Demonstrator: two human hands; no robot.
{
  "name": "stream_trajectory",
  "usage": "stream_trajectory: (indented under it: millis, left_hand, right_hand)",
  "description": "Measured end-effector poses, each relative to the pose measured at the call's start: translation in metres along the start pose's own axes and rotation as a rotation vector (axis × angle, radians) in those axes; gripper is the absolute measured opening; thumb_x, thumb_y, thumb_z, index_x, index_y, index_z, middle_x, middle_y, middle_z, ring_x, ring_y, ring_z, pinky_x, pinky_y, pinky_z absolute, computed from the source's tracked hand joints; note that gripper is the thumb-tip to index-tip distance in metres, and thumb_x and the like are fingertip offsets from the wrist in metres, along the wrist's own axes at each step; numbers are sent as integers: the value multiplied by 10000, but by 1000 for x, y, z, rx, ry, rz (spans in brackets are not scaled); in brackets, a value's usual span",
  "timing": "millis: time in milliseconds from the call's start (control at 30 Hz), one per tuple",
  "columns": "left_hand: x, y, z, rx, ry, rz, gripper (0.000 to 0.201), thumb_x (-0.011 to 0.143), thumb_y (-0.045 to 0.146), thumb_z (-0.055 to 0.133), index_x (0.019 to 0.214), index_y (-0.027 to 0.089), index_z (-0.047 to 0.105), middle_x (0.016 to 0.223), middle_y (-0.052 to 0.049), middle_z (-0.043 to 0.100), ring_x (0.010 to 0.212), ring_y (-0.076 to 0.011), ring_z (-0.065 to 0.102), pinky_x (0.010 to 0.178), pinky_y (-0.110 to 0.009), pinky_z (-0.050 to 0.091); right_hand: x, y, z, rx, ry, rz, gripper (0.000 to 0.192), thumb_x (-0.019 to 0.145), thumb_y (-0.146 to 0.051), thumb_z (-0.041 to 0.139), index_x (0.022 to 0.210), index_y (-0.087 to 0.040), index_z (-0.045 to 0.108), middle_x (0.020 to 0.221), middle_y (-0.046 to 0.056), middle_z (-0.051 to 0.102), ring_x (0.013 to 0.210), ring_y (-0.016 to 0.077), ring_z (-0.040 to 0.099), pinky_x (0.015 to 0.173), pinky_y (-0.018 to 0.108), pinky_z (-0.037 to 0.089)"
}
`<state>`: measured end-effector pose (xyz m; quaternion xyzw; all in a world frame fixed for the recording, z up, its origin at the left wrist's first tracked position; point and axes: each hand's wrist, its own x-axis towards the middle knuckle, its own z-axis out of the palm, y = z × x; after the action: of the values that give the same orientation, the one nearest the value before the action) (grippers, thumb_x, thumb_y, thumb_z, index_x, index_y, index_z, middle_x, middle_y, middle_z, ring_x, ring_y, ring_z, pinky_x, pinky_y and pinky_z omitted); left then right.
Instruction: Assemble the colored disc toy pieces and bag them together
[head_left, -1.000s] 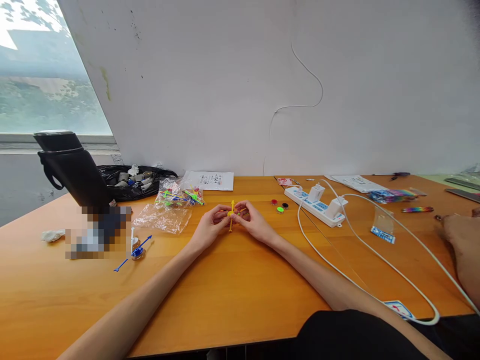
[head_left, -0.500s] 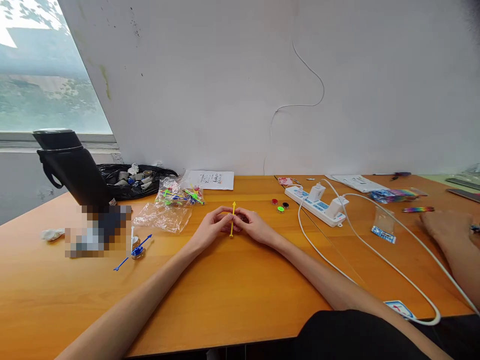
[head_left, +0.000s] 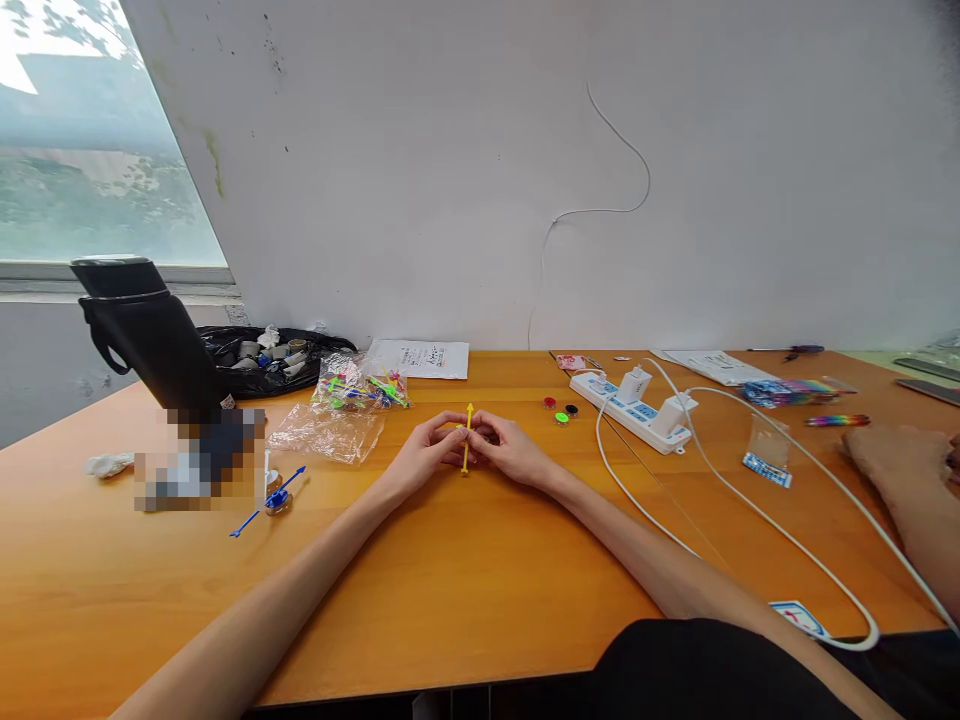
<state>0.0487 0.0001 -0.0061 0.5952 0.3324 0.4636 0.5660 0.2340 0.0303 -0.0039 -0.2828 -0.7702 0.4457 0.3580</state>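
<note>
Over the middle of the wooden table, my left hand (head_left: pixel 426 458) and my right hand (head_left: pixel 511 452) meet, fingertips pinched around a small yellow plastic arrow (head_left: pixel 469 436). Its head points toward the wall and its tail toward me. Whatever else lies between the fingers is hidden. Left of my hands, a blue arrow on a round clear base (head_left: pixel 277 498) stands on the table, a small white part behind it. Red (head_left: pixel 549 403), green (head_left: pixel 561 418) and black (head_left: pixel 572 410) round pieces lie to the right.
A clear plastic bag (head_left: pixel 360 388) holds several coloured parts, near a black flask (head_left: pixel 146 330) and a black bag (head_left: pixel 217 345). At right are a power strip (head_left: pixel 645 422) with trailing white cables, a small packet (head_left: pixel 766 468) and another person's arm (head_left: pixel 896 480).
My hands and the yellow arrow stay almost still. The other person's hand at the far right has shifted slightly. The camera view has moved a little.
</note>
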Motion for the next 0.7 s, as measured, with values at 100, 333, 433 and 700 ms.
stream_trajectory:
  millis: [100,333,433,700]
  left_hand:
    - [-4,5,2,14,11,2,423,876,495,661,1136,168,600,936,-88,736,825,-201,722,757,-302,558]
    - [-14,25,2,127,2,81,374,875,435,680,1144,181,622,1082,-97,726,936,-199,694,861,-329,533]
    - [-29,36,0,233,75,76,362,851,423,702,1118,185,647,1142,-101,716,918,-192,689,870,-333,525]
    - [-101,59,-42,359,368,-65,478,780,536,738,1151,244,665,1202,-100,714,1138,-268,656,1012,-412,495]
  right_hand:
    - [-1,-2,2,49,27,-8,358,930,-555,571,965,-199,586,766,4,641,712,156,605,677,268,455]
    - [0,1,-1,151,-10,-31,383,932,-566,569,1023,-194,593,784,6,658,711,143,591,691,263,451]
    - [2,2,-4,160,63,-33,396,933,-566,563,1054,-192,602,711,-8,641,636,129,542,659,260,433]
    - [3,9,-1,149,100,-11,385,938,-532,558,1093,-186,625,718,0,642,639,128,552,660,265,446]
